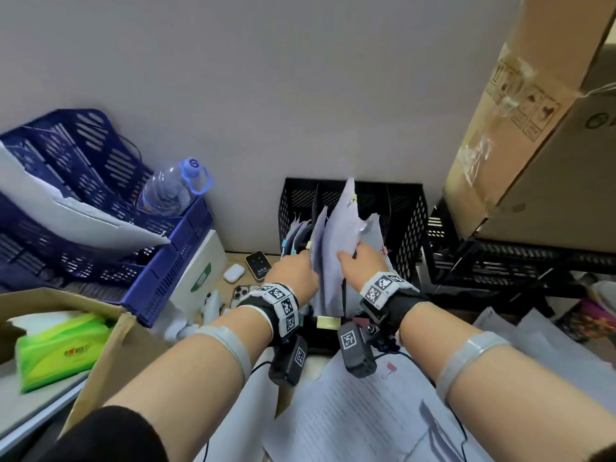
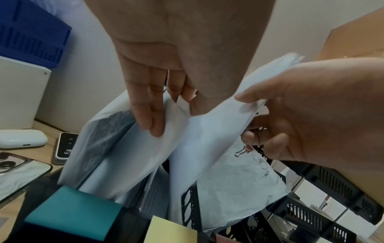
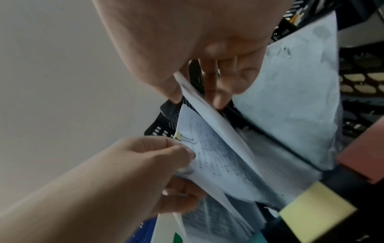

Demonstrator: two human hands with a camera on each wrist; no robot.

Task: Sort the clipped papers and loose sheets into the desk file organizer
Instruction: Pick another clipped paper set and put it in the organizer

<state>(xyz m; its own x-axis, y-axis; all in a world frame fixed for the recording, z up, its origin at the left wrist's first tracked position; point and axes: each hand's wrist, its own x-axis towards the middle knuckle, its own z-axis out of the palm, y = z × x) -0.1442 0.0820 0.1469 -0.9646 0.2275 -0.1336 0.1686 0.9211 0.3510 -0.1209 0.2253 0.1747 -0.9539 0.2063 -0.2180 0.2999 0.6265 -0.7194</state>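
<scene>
- Already, the black file organizer at the back edge of the worktop, against the wall, is taking in most of what shows of the job: several bundles are standing upright in its slots, so by my reckoning the sorting is well along but not finished.
- Meanwhile, a spread of loose sheets is lying across the near right part of the worktop, under the forearms, and is waiting its turn; this looks like the bulk of what is left.
- The tall sheaf of papers is going down into a middle slot, its top standing above the organizer's rim and its lower part between the dividers; it is not yet seated.
- The right hand is gripping that sheaf, thumb on one face and fingers curled behind the other, guiding it down.
- The left hand is pinching a clipped bundle in the next slot to the left and is holding it aside, I judge to make room for the sheaf.
- A yellow binder clip is sitting on the edge of that bundle, just beside the left thumb.
- A silver-armed clip is fastening a crumpled set of papers in the slot on the right, so clipped sets are filling more than one compartment; whether each is in its proper slot I cannot tell.
</scene>
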